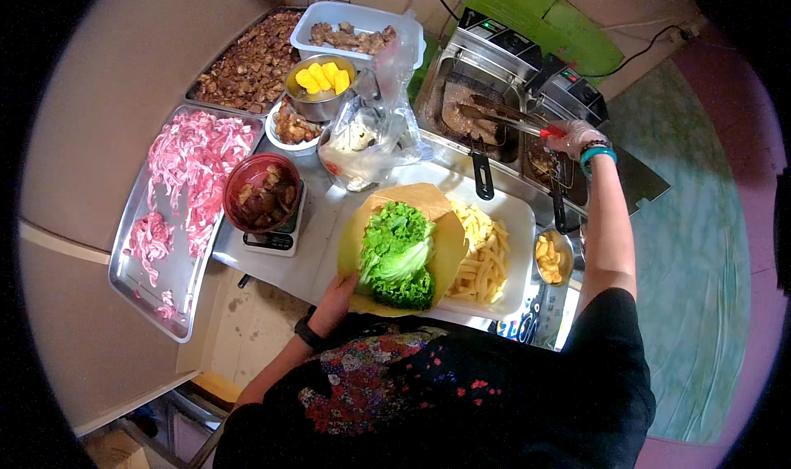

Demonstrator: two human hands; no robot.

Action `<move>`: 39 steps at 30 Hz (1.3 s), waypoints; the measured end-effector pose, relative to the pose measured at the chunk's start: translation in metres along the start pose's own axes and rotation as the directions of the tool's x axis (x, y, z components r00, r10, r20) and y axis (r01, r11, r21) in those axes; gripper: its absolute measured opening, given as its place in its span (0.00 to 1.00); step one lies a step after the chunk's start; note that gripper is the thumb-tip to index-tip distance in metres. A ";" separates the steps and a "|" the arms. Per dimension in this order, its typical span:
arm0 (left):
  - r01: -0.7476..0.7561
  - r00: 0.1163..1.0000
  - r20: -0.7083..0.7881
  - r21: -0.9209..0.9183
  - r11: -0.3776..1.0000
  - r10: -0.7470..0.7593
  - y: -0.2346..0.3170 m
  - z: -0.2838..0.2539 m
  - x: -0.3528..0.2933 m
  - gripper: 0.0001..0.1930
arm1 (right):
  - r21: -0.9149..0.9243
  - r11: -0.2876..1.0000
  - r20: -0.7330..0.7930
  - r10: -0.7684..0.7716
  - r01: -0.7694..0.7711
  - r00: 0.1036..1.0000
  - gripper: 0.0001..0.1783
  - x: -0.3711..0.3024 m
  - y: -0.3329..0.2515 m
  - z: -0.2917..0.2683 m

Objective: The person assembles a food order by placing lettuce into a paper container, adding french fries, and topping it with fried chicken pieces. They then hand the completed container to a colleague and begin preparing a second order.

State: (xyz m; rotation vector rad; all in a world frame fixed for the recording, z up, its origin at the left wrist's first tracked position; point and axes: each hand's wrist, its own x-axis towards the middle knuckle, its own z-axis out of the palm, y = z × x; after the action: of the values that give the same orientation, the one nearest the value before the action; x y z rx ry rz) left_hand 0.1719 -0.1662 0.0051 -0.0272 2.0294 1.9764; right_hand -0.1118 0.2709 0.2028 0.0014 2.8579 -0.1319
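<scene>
My left hand (334,303) grips the near left side of a yellow-brown paper wrapper (447,263). Green leaf lettuce (399,251) fills the wrapper's middle. My right hand (574,140), in a clear plastic glove, is closed on red-handled tongs (517,121). The tongs reach left over the fryer basket (451,130), their tips among browned pieces in bubbling oil; whether they pinch a piece I cannot tell. Just right of the wrapper, and partly behind it, a white tray (521,247) holds pale cut fries (480,259).
Left stand a metal tray (175,298) of raw sliced meat and a red bowl (235,168) on a scale (276,242). Behind are a steel bowl (317,107) of yellow pieces, a plastic bag (391,115) and a white tub (354,16). Black basket handles (483,176) jut toward me.
</scene>
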 end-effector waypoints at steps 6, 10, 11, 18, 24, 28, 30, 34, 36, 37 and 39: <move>-0.058 0.998 0.010 -0.023 0.998 0.058 -0.008 -0.002 0.003 0.19 | -0.432 0.898 0.091 -0.053 0.087 0.994 0.26 0.000 -0.046 0.019; -0.037 0.999 -0.027 0.013 0.999 0.038 -0.009 -0.003 0.002 0.20 | -0.383 0.923 -0.035 -0.036 0.020 0.999 0.22 0.001 -0.058 0.037; -0.011 0.999 -0.035 0.013 1.000 0.011 -0.007 -0.004 0.002 0.20 | -0.367 0.930 -0.055 -0.055 0.031 0.997 0.22 0.003 -0.056 0.037; 0.101 0.993 -0.055 -0.068 0.993 -0.105 0.010 0.002 -0.001 0.21 | -0.319 0.941 -0.149 0.069 -0.114 0.986 0.22 0.049 -0.029 0.048; 0.109 0.992 -0.051 -0.049 0.993 -0.111 -0.002 -0.001 0.001 0.20 | -0.230 0.965 -0.031 0.123 -0.127 0.992 0.18 0.062 -0.078 0.087; 0.136 0.988 -0.053 -0.111 0.985 -0.142 0.006 0.000 -0.002 0.20 | -0.191 0.981 -0.116 -0.001 -0.021 0.993 0.19 0.038 -0.071 0.075; 0.139 0.987 -0.060 -0.136 0.981 -0.149 0.005 0.000 -0.004 0.20 | -0.245 0.970 0.084 0.015 0.006 0.996 0.22 0.014 -0.075 0.038; 0.126 0.990 -0.040 -0.124 0.984 -0.132 -0.011 0.000 0.001 0.20 | -0.138 0.990 0.017 -0.016 0.018 1.000 0.18 0.006 -0.033 0.011; 0.110 0.992 -0.055 -0.073 0.991 -0.114 -0.019 0.000 0.002 0.20 | -0.176 0.984 -0.029 0.033 -0.038 0.999 0.17 0.006 -0.040 0.004; 0.091 0.994 -0.057 -0.043 0.995 -0.094 -0.012 0.002 0.003 0.20 | -0.282 0.959 -0.017 0.012 -0.016 1.000 0.19 0.019 -0.027 0.010; 0.085 0.995 -0.041 -0.075 0.994 -0.088 -0.008 0.004 0.006 0.20 | -0.482 0.875 0.009 -0.036 0.036 0.999 0.24 0.046 -0.003 0.021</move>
State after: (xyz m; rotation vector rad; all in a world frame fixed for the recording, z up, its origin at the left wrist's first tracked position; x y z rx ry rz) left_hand 0.1684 -0.1614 -0.0043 -0.1738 1.9473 2.0119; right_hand -0.1499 0.2659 0.1698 -0.1522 2.8085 0.5783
